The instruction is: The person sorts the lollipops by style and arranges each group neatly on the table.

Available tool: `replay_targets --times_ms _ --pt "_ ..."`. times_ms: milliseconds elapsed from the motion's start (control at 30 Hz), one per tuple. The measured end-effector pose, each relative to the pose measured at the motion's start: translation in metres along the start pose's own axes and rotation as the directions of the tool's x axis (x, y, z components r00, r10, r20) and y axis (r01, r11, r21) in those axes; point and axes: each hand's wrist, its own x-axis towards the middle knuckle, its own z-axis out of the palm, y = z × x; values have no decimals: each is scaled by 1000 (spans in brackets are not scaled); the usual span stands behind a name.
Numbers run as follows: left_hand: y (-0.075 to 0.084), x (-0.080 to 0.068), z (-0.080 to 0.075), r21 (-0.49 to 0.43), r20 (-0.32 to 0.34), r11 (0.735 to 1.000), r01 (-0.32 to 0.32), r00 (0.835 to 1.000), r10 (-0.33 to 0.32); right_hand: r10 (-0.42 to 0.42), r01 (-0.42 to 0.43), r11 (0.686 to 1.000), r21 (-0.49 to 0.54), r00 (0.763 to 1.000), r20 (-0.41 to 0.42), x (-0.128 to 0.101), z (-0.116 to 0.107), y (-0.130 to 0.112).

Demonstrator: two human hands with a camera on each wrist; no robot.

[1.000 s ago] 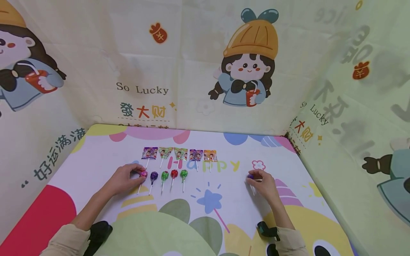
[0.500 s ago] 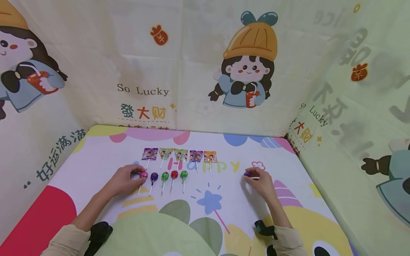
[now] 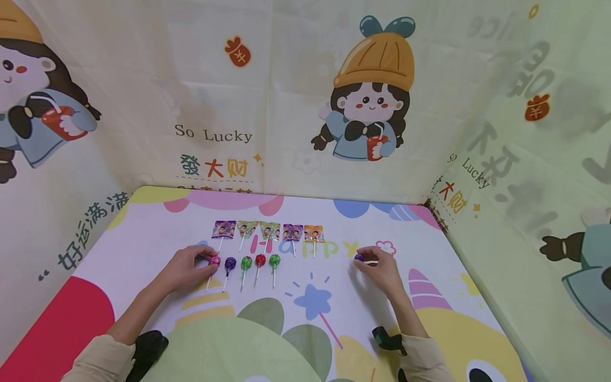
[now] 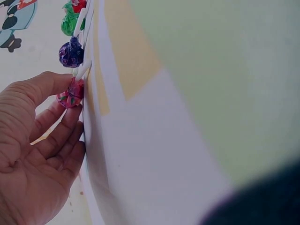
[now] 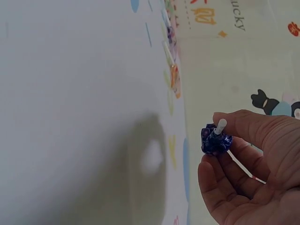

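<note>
Right hand (image 3: pixel 382 270): pinching a purple lollipop (image 3: pixel 359 257) between thumb and fingertips, wrapped head pointing left, white stick running back across the palm; held just above the table (image 3: pixel 143 233), well right of the rows.

Left hand (image 3: pixel 183 269): thumb and fingers curled around the head of the pink lollipop (image 3: pixel 214 260), leftmost in the near row, lying on the table.

Near row, left to right after pink: purple (image 3: pixel 230 262), green (image 3: pixel 245 262), red (image 3: pixel 260 260), green (image 3: pixel 274 260); sticks pointing toward the person.

Far row: five flat-wrapped lollipops (image 3: pixel 267 231), side by side, just behind the near row.

Containers: none in view; all items lying directly on the printed cloth.
</note>
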Motion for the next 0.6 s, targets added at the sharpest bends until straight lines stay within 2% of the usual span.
replay_targets --times_ms 333,600 --pt "4 -1 -2 4 -9 1000 5 1000 -5 -53 52 996 68 999 4 3 13 -10" --pt "5 -2 -2 8 -9 1000 -6 1000 6 -70 68 994 86 997 25 6 26 -20"
